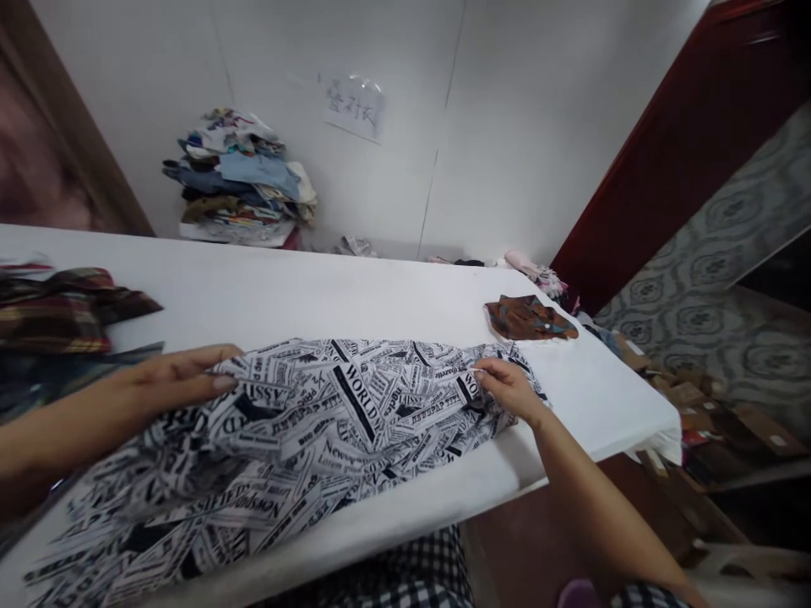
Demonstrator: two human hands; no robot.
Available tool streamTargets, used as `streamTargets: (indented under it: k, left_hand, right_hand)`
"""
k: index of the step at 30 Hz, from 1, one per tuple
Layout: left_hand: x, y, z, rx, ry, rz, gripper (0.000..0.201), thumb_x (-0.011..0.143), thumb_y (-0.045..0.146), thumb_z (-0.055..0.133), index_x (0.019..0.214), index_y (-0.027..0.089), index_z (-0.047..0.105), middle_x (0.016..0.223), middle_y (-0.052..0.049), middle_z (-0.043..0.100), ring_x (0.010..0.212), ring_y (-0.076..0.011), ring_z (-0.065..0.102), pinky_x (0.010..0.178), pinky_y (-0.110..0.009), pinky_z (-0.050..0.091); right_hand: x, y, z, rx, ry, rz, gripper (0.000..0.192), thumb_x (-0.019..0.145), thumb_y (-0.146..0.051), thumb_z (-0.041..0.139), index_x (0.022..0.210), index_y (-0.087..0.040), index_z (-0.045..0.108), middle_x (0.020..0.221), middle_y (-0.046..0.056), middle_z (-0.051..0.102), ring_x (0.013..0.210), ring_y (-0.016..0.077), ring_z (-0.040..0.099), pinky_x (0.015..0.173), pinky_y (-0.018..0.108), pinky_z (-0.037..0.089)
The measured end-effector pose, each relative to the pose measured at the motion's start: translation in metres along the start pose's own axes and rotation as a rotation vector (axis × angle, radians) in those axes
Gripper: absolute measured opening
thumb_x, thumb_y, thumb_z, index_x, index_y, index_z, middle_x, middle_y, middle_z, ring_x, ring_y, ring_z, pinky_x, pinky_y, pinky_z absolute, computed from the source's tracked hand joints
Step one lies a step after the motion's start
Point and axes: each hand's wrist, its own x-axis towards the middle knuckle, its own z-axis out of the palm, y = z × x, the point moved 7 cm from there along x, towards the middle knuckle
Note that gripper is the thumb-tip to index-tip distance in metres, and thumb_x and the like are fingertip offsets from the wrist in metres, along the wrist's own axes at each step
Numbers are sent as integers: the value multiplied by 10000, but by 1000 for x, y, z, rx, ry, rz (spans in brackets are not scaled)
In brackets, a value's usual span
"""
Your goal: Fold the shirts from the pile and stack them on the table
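Note:
Spread along the front edge of the white-covered table is a shirt-like garment (380, 405) in black-and-white newspaper print, wrinkled and partly bunched at the left. My left hand (183, 380) grips its fabric at the upper left, the thumb lying on top and the fingertips curled under the cloth. At the right end, my right hand (503, 384) pinches the cloth between thumb and fingers. The lower left part of the print fabric hangs toward me.
A plaid garment (69, 308) lies at the left of the white table (393, 295). A folded brown patterned garment (529, 318) sits at the right. Behind the table stands a tall stack of clothes (247, 181). Cardboard boxes (760, 431) are on the floor at right.

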Motion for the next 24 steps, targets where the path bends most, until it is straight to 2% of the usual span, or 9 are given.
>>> streamTargets:
  k: [2, 4, 7, 9, 13, 16, 19, 21, 24]
  left_hand:
    - [19, 0, -2, -127, -113, -49, 454, 697, 622, 592, 951, 253, 667, 876, 2, 754, 879, -279, 706, 810, -437, 583]
    - [47, -6, -5, -119, -179, -33, 438, 685, 569, 653, 923, 201, 664, 930, -4, 753, 951, -274, 687, 867, -400, 559]
    - [86, -35, -8, -5, -143, -66, 487, 726, 594, 598, 927, 156, 667, 939, -7, 751, 941, -241, 670, 829, -323, 553]
    - [98, -55, -6, 121, -94, -108, 521, 787, 601, 520, 950, 131, 673, 894, -13, 749, 870, -218, 669, 770, -289, 552]
    - [99, -70, -2, 382, 23, -85, 458, 782, 493, 569, 1000, 109, 689, 898, -21, 743, 855, -202, 655, 766, -254, 523]
    - [93, -71, -4, 452, 86, -74, 464, 778, 376, 569, 1146, 102, 640, 949, -32, 735, 854, -189, 642, 761, -245, 507]
    - [90, -72, -6, 498, 123, -83, 506, 802, 311, 501, 1251, 87, 565, 984, -45, 725, 827, -174, 637, 751, -242, 501]
    - [88, -74, -8, 538, 142, -96, 551, 820, 335, 468, 1296, 64, 518, 999, -76, 719, 822, -201, 647, 760, -281, 508]
    - [86, -77, -11, 626, 178, -92, 636, 831, 422, 466, 1318, 14, 484, 1200, -179, 651, 1044, -304, 620, 900, -371, 477]
  right_hand:
    - [20, 5, 5, 34, -31, 29, 184, 824, -379, 584, 877, -231, 681, 812, 4, 682, 757, 173, 611, 727, 296, 488]
    - [48, 14, 12, 31, -41, 57, 204, 801, -398, 589, 854, -222, 678, 790, -3, 673, 733, 164, 594, 723, 287, 477]
    - [89, 37, 29, -90, -45, 117, 223, 780, -395, 558, 796, -203, 671, 717, -5, 654, 680, 158, 569, 685, 274, 464]
    - [106, 52, 39, -173, -63, 152, 225, 765, -381, 548, 760, -195, 674, 666, -2, 643, 640, 160, 555, 654, 273, 454]
    - [109, 73, 43, -227, -99, 163, 232, 731, -395, 606, 792, -196, 707, 636, 4, 645, 616, 166, 550, 647, 281, 445]
    - [99, 84, 38, -287, -126, 160, 251, 725, -376, 628, 878, -201, 723, 634, 0, 650, 598, 166, 552, 621, 277, 439]
    - [95, 90, 32, -374, -83, 157, 217, 741, -302, 603, 892, -207, 727, 668, 9, 672, 621, 173, 573, 640, 284, 450]
    - [94, 91, 30, -400, -34, 161, 202, 751, -278, 591, 884, -210, 728, 723, 31, 699, 679, 189, 602, 695, 304, 465]
    - [92, 88, 30, -408, 3, 158, 217, 785, -312, 579, 905, -209, 728, 847, 64, 733, 792, 217, 640, 779, 333, 478]
